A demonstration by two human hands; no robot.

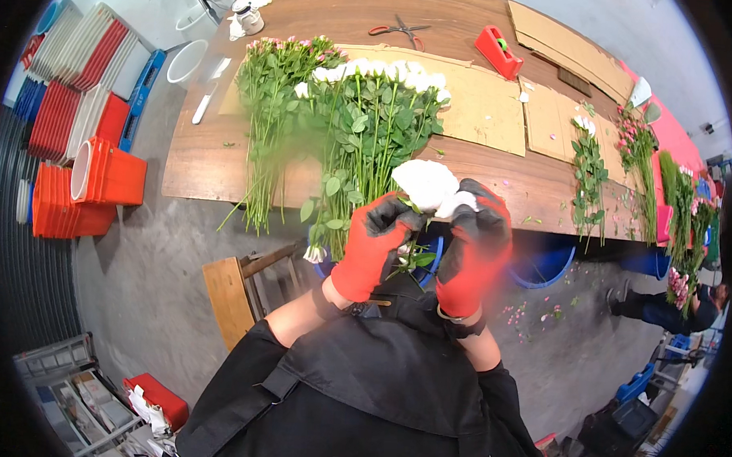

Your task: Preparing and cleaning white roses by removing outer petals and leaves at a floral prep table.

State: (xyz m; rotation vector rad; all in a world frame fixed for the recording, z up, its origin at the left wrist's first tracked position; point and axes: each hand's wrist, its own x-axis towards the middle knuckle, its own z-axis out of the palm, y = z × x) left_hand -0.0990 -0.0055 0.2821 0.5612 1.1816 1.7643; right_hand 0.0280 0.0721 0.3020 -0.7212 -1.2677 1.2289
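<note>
A white rose (425, 183) is held up in front of my body, just off the table's near edge. My left hand (374, 244), in a red and black glove, grips the rose just below its bloom. At the right side of the bloom, my right hand (477, 244), gloved alike, pinches a white petal (457, 203). Beyond my hands lies a row of white roses (386, 78) with long leafy stems pointing towards me. Left of them is a bunch of small pink flowers (274, 74). A lone pale rose (315, 254) hangs past the table edge.
On the wooden table (211, 162) are scissors (401, 30), a red tape dispenser (499, 52), a white-handled knife (204, 105) and cardboard (485, 106). Blue buckets (543, 268) stand under the near edge. A wooden chair (230, 296) is at left; another person (683, 309) is at far right.
</note>
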